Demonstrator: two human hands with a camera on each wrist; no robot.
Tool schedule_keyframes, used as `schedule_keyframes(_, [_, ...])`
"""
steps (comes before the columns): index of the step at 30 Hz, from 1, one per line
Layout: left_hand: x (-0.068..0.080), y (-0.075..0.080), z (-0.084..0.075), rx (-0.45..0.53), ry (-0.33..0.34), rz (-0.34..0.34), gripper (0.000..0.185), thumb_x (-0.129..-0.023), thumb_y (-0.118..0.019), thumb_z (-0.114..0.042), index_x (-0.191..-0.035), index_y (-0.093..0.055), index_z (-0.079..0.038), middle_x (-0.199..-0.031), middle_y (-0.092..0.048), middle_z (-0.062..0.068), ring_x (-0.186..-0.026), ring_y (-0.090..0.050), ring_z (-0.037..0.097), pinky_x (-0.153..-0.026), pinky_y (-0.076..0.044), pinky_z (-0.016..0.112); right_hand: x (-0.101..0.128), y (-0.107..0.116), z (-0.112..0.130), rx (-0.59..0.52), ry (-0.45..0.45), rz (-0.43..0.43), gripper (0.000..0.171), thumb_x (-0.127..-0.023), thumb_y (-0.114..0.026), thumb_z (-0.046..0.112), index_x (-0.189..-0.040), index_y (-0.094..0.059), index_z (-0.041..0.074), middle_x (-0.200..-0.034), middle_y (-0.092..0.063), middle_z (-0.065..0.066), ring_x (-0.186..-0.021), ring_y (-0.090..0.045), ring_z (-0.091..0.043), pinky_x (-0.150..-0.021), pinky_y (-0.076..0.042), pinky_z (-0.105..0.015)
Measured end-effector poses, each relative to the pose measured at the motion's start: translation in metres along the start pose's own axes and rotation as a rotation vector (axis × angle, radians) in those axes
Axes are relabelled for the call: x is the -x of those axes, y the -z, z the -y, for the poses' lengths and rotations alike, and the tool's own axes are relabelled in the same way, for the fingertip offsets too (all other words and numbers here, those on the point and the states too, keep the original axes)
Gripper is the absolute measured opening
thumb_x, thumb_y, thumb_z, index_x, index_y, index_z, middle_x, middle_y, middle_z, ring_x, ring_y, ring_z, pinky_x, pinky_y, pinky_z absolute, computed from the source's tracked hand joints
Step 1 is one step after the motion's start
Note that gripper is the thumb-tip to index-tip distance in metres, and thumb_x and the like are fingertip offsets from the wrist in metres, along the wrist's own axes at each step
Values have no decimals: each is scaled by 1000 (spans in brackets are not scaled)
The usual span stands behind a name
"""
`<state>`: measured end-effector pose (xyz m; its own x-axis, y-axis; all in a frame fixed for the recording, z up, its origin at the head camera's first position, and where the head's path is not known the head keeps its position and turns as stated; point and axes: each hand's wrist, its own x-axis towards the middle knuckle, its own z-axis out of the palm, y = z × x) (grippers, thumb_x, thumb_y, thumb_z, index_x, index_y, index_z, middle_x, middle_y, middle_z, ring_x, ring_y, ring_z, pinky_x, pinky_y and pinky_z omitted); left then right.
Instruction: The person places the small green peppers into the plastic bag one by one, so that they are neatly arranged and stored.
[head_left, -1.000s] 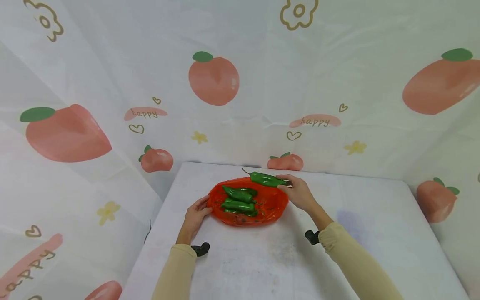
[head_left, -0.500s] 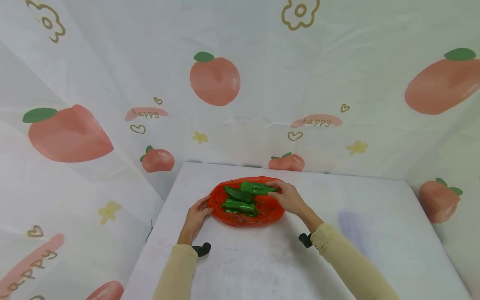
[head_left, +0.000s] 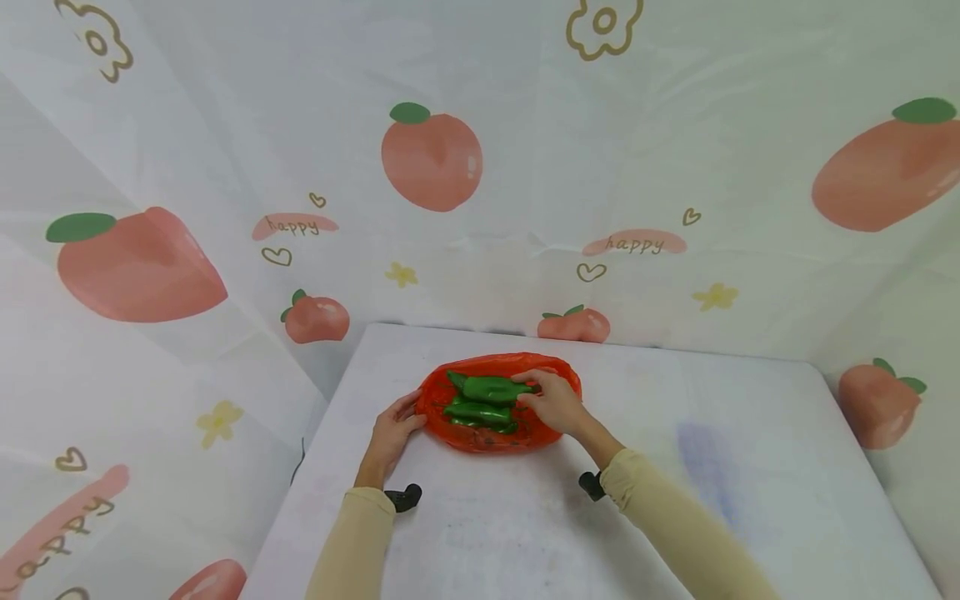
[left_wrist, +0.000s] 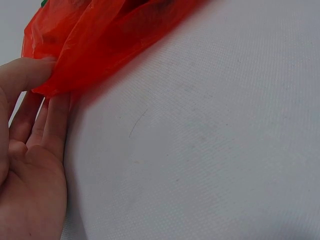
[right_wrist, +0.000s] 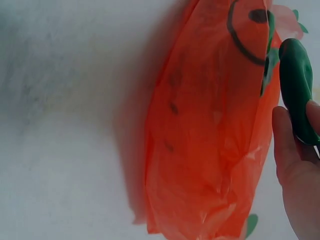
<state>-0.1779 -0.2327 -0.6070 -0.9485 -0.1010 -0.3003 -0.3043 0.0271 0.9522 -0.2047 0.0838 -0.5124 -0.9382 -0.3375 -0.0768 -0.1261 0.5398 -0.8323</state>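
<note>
An open red plastic bag [head_left: 480, 447] lies spread on the white table, holding several green peppers [head_left: 477, 414]. My left hand [head_left: 391, 435] pinches the bag's left edge; in the left wrist view the thumb presses the red film [left_wrist: 100, 45] with fingers behind it. Over the bag, my right hand [head_left: 558, 406] grips one long green pepper [head_left: 487, 389] near its right end, between thumb and fingers. The right wrist view shows that pepper [right_wrist: 296, 85] above the bag's rim. It overlaps other peppers in the head view.
The white table [head_left: 675, 517] extends to both sides and toward me. A fabric backdrop [head_left: 510, 208] printed with peaches rises behind it. Black wrist mounts [head_left: 403, 498] project below both hands. A purplish stain [head_left: 705, 467] marks the table at right.
My right hand has brought the pepper from above the bag's back right edge down and left, over the other peppers inside. The left hand has stayed at the bag's left edge.
</note>
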Motion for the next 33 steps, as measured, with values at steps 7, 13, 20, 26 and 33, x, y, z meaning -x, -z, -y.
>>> schedule_keyframes(7, [1,0,-3,-17,2,-13,52,-86,-67,-9,-134,-54,-23,-143,-51,4,-135,-46,19,-108,-43,30,-6,-12,4,7,28,16,34,-89,-65,12,-123,-63,17,-115,-65,-3,-98,-60,-18,-87,-57,-35])
schedule_keyframes(13, [2,1,-3,-13,11,-9,50,-87,-67,-9,-133,-55,-25,-142,-52,1,-133,-47,16,-108,-42,29,-13,-20,6,27,50,35,33,-90,-64,13,-123,-62,14,-119,-64,-5,-100,-59,-19,-90,-55,-38])
schedule_keyframes(20, [1,0,-1,-18,10,-5,51,-87,-67,-10,-134,-54,-24,-143,-51,2,-134,-47,18,-107,-43,28,-19,-29,9,33,39,51,34,-91,-64,14,-125,-61,13,-123,-63,-5,-103,-58,-20,-94,-54,-40])
schedule_keyframes(26, [1,1,0,-18,13,6,51,-87,-67,-10,-134,-53,-25,-144,-50,0,-135,-45,16,-106,-45,27,-20,-32,11,36,28,63,33,-92,-63,14,-124,-61,16,-124,-63,-5,-102,-57,-19,-94,-54,-39])
schedule_keyframes(33, [0,0,0,-11,-8,11,52,-87,-66,-9,-136,-53,-22,-145,-49,4,-136,-44,20,-105,-45,26,-20,-33,12,43,14,65,34,-92,-62,14,-126,-60,16,-125,-61,-6,-104,-57,-21,-95,-54,-41])
